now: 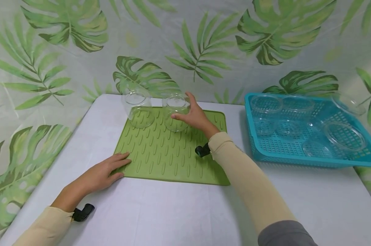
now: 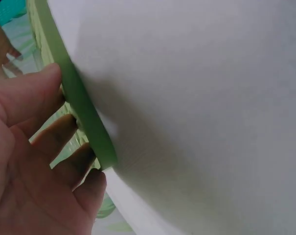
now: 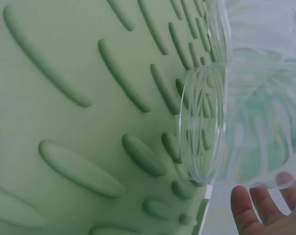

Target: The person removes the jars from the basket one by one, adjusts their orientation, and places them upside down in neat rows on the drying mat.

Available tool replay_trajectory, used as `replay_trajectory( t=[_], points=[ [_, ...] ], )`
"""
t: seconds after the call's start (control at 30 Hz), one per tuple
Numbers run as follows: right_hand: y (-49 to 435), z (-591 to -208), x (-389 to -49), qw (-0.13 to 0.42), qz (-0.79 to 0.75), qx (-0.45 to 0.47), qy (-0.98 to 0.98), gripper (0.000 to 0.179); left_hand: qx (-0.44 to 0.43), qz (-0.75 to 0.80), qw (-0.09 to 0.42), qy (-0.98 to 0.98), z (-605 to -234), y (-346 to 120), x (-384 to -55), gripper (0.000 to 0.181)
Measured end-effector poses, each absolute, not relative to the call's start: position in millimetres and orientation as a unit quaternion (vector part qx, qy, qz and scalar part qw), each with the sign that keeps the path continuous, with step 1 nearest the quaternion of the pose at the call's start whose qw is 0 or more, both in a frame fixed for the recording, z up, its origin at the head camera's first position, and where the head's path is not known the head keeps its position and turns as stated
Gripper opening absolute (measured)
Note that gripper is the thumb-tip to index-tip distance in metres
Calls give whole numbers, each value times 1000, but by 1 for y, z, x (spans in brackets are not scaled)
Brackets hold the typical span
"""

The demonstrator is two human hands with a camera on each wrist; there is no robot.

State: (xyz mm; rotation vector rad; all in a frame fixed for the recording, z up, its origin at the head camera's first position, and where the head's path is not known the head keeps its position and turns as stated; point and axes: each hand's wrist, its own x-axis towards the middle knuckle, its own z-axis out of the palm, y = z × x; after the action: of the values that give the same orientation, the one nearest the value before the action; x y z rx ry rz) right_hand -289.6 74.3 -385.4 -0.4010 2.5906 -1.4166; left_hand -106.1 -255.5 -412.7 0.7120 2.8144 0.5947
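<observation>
Two clear glass cups stand near the back edge of the ribbed green mat (image 1: 173, 157): a left cup (image 1: 140, 111) and a right cup (image 1: 175, 118). My right hand (image 1: 197, 114) is at the right cup, thumb in front of it and fingers spread along its far right side. In the right wrist view, the fingertips (image 3: 243, 200) are right beside the wall of that cup (image 3: 201, 127). My left hand (image 1: 102, 172) lies with extended fingers at the mat's front left corner. The left wrist view has its fingertips touching the green edge (image 2: 86, 105).
A blue plastic basket (image 1: 296, 159) stands on the right of the white-covered table (image 1: 160, 212). Several clear glass cups are in it, including one cup (image 1: 343, 136) leaning at its right side. A leaf-patterned cloth (image 1: 203, 44) hangs behind the table.
</observation>
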Motion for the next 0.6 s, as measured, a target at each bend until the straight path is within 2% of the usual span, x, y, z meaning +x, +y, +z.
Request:
replay_trajectory(
  t=[0.43,0.6],
  points=[
    [74,-388,-289,81,-499,-127,853,109,249,175,72,950,-416,-253,-103,47],
    [71,-382,-287,105,-485,-118,860,119,245,174,77,951,-414,-254,-101,47]
  ],
)
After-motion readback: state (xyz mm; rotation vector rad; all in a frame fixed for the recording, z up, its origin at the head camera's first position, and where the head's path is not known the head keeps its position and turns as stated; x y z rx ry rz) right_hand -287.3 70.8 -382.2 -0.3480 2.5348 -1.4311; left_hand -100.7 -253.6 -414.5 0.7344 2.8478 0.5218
